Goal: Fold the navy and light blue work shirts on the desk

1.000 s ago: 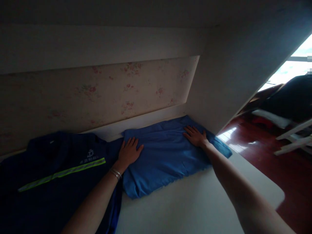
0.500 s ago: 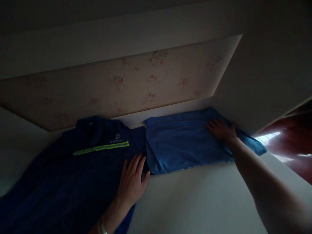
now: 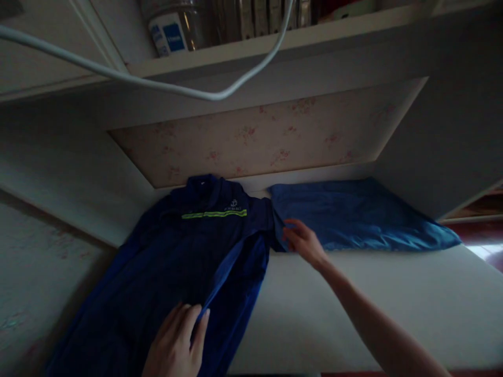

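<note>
A dark blue work jacket (image 3: pixel 188 262) lies spread on the white surface, with a yellow-green reflective stripe and a small emblem on its chest. My left hand (image 3: pixel 176 340) pinches the edge of its front layer, lifting it so brighter blue cloth shows beneath. To the right, against the back panel, lies a flat lighter blue cloth (image 3: pixel 353 214); the dim light hides what kind of garment it is. At its left edge, beside the jacket's sleeve, my right hand (image 3: pixel 304 241) has its fingers closed on the cloth.
A white surface (image 3: pixel 353 303) runs under the clothes to the right. Behind stands a panel with floral paper (image 3: pixel 251 139). Above it a shelf (image 3: pixel 275 44) holds a clear container (image 3: pixel 181 31). A white cable (image 3: pixel 212 95) hangs across the view in front.
My right hand has moved left from the blue cloth's far end to its near-jacket edge. My left hand has come down and lifted the jacket's edge. The view now takes in the shelf and cable.
</note>
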`<state>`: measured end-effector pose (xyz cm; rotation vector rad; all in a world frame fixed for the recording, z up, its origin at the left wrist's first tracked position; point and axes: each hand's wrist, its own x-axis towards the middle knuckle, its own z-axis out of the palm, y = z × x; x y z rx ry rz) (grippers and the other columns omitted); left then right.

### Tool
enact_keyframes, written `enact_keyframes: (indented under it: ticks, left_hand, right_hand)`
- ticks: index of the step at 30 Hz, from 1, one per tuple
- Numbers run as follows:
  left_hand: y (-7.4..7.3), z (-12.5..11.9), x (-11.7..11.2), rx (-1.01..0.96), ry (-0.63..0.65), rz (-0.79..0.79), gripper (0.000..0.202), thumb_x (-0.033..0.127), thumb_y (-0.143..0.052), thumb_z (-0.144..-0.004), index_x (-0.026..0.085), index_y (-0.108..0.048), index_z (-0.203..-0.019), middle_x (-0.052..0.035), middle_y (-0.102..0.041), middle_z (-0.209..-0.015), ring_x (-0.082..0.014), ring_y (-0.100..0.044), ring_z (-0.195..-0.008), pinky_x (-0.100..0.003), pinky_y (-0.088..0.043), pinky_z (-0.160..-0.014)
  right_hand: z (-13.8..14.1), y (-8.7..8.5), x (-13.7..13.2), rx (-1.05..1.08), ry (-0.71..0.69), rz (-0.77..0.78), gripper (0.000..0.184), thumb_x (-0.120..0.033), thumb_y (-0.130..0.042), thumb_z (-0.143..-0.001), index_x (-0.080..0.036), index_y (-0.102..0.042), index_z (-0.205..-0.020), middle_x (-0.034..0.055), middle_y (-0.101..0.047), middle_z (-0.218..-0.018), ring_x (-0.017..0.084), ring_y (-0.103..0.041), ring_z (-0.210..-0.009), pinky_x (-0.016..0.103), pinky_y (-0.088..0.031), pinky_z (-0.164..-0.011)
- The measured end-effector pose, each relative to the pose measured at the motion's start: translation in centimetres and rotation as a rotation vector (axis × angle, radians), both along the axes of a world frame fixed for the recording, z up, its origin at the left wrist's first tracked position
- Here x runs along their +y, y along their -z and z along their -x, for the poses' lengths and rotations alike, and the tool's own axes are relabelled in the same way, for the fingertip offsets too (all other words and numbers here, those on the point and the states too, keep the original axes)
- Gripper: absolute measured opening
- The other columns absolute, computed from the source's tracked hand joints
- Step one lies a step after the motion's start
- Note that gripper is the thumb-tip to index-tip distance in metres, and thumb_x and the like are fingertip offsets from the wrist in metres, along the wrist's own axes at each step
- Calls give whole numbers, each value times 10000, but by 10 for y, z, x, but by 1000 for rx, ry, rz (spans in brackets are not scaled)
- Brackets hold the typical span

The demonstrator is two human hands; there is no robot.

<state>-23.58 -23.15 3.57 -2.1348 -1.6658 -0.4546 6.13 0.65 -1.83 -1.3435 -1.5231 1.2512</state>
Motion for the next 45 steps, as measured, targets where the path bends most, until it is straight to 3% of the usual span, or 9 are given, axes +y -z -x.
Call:
enact_keyframes:
  ticks: [7,11,16,21,29,33,37,42,45]
  left_hand:
    - [-43,-20,-25,-124,248,-64,40,252,-651,-865,284,-630,-874,86,-722,-773,-143,-696,-839,-448,-89,-1239]
    - [-11,0,-46,-62,127,252,121,269,-568,-906,293,-657,-984,14,-753,-923,-174,-725,-847,-312,-536,-884]
    - [-11,11,-62,-93,-152,869,532,109,-450,-892,328,-544,-1368,-45,-769,-1024,-236,-745,-867,-332,-581,-725]
    - [-46,-57,-48,-593,286,1121,490,216,-566,-885,427,-561,-1328,15,-711,-1241,-218,-679,-1108,-346,-521,-973]
    - [30,-213,-29,-863,637,1235,481,456,-586,-896,344,-574,-1364,-82,-681,-1286,-266,-673,-1113,-398,-562,-898]
    - [25,-166,6,-892,598,1043,387,454,-496,-950,310,-626,-1284,-29,-718,-1205,-191,-669,-1089,-326,-526,-953]
    - [14,-63,89,-478,125,531,332,278,-428,-972,234,-626,-1235,-49,-662,-1265,-140,-605,-1160,-251,-437,-1042]
    - [34,35,166,-300,-129,470,474,293,-536,-886,90,-569,-1313,-231,-521,-1423,-372,-469,-1317,-544,-374,-1085]
    - [49,62,181,-257,-167,476,415,259,-500,-885,138,-626,-1261,-174,-589,-1380,-333,-530,-1269,-485,-396,-1073]
  right_hand:
    - [120,9,-46,572,-58,308,683,-487,-570,-900,-383,-320,-1527,7,-698,-1201,220,-682,-1052,423,-575,-890]
    - [121,6,-9,248,213,12,633,-248,-581,-827,-231,-498,-1454,57,-605,-1386,229,-530,-1304,408,-389,-1131]
    - [87,-35,13,-236,121,-376,739,-175,-553,-818,-171,-383,-1537,124,-578,-1403,280,-472,-1358,422,-340,-1156]
    - [32,-77,29,-414,135,-511,759,-234,-569,-854,-191,-315,-1568,130,-567,-1411,301,-460,-1366,443,-362,-1134]
    - [-102,-49,62,-606,582,-58,801,-331,-627,-804,-143,-359,-1535,230,-509,-1430,371,-546,-1267,515,-472,-1004]
    - [-139,-27,47,-731,635,48,801,-328,-600,-804,-161,-343,-1544,286,-248,-1572,438,-558,-1233,584,-456,-986]
    - [-132,-7,40,-934,385,-115,698,-370,-528,-886,-119,-378,-1519,233,-361,-1538,367,-431,-1376,457,-369,-1114]
    - [-99,11,54,-1023,180,-212,579,-343,-439,-958,-153,-416,-1504,161,-350,-1578,325,-371,-1419,427,-332,-1142]
    - [-79,16,72,-1017,100,-306,528,-331,-379,-989,-176,-441,-1490,108,-368,-1580,273,-368,-1424,392,-285,-1174]
